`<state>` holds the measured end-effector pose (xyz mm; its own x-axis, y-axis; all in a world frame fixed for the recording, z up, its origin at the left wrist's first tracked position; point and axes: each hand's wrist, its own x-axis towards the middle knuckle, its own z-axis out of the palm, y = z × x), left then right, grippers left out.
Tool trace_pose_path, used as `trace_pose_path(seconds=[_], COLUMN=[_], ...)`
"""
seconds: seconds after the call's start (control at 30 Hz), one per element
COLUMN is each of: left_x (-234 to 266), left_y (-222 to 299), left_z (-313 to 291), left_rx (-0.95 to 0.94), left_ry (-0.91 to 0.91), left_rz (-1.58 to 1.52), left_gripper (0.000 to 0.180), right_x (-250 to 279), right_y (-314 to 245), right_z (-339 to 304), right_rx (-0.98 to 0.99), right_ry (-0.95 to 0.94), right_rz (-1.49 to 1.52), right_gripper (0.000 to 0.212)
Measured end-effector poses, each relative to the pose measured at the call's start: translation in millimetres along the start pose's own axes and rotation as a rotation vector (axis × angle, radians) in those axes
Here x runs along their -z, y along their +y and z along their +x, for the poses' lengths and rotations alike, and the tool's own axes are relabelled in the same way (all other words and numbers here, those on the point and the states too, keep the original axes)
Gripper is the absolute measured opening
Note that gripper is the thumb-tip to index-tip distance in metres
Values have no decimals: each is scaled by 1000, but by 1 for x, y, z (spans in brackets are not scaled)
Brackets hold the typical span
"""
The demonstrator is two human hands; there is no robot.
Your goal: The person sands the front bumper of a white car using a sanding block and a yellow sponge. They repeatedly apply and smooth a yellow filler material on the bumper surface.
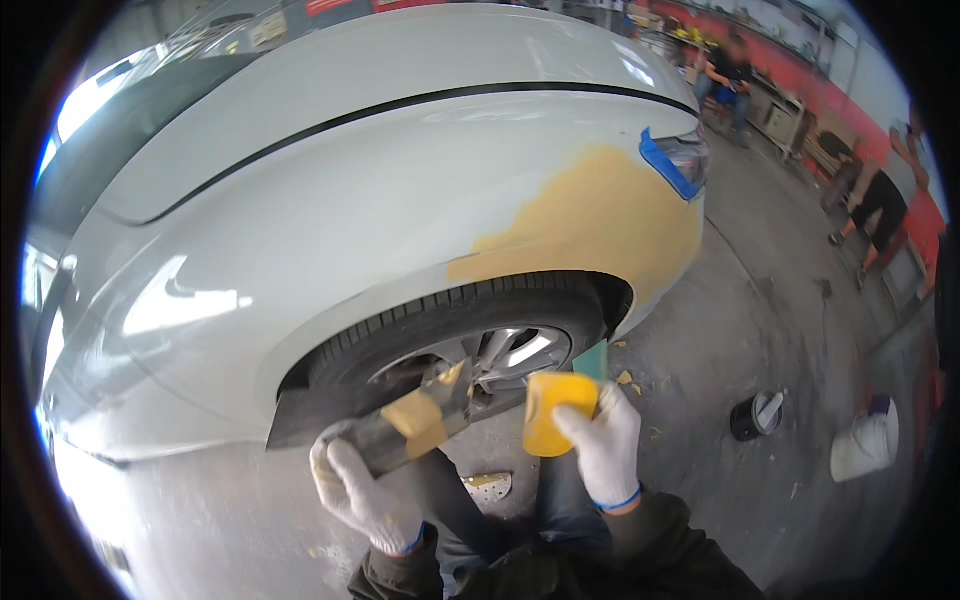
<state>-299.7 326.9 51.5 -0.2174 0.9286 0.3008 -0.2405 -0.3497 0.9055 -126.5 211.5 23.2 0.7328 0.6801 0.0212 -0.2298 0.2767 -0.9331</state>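
Observation:
My left hand (365, 495), in a white glove, grips the near end of a dark flat board (378, 447) with tan body filler (418, 420) smeared on it. A yellow plastic spreader (545, 425) is pinched in my gloved right hand (612, 450), thumb across its face, a short way right of the board. Beyond both hands stands a pale car (390, 190). A wide tan filler patch (590, 215) covers its fender above the wheel (480, 345). Blue tape (665, 165) edges the lamp beside that patch. Both tools are apart from the car body.
Right of me on the grey floor are a dark open can (748, 420) and a white bucket (862, 448). Tan scraps (626, 378) lie near the wheel. One person (728, 75) sits at the far right; another (890, 190) is nearer the right wall.

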Motion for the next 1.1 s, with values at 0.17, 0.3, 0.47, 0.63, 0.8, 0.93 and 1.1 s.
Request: trace_pose_path(seconds=[0.17,0.3,0.47,0.63,0.8,0.93,1.1], left_x=[16,10,-7,-48,-37,-31,-28], left_y=[10,53,145,225,250,252,246], left_z=[20,41,71,86,122,166,188], left_rx=[-17,59,125,249,392,131,489], left_ry=[-91,-226,-409,-536,-604,-936,-733], left_rz=[111,208,596,898,871,1113,791], left_gripper=[39,41,48,50,44,43,49], right_x=[-12,-32,-68,-84,-113,-123,-130], right_y=[-10,-32,-79,-100,-106,-121,-111], right_z=[35,38,34,44,75,105,119], right_rx=[-107,-140,-197,-328,84,333,344], right_ry=[264,391,548,644,728,707,719], right_rz=[259,187,20,-28,-269,-396,-603], right_gripper=[31,31,27,22,19,25,29])
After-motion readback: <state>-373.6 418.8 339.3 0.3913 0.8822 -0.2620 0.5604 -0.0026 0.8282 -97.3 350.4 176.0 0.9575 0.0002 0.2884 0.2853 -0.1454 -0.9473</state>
